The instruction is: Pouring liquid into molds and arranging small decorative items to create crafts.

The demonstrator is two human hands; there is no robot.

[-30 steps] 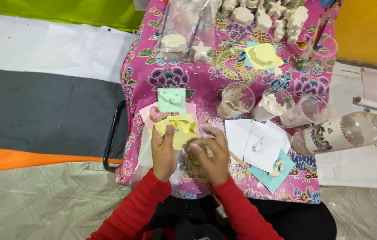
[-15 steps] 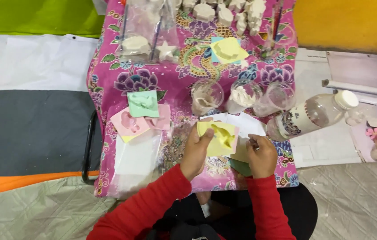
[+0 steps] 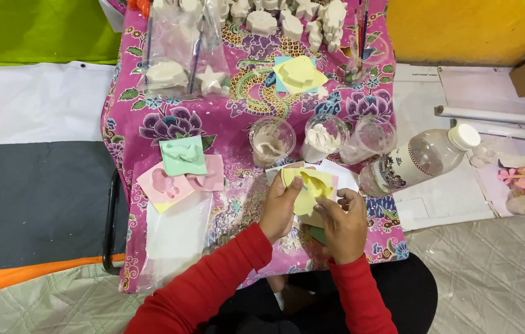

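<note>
A yellow flexible mould (image 3: 309,188) is held over the pink flowered tablecloth (image 3: 238,117). My left hand (image 3: 280,207) grips its left edge with the thumb on top. My right hand (image 3: 343,224) presses on its lower right part, fingers curled over it. Beneath the mould lie white paper sheets (image 3: 344,175) and a green piece (image 3: 318,234), partly hidden by my hands. Both sleeves are red.
A green mould (image 3: 183,156) lies on pink moulds (image 3: 163,184) at left. Three clear cups (image 3: 272,141) with white plaster stand behind my hands, a plastic bottle (image 3: 420,159) lies at right. White plaster figures (image 3: 261,22) and another yellow mould (image 3: 299,73) sit at the back.
My hands carried the yellow mould from the left pile toward the right, over the white paper. The camera view shifted so the table sits further left.
</note>
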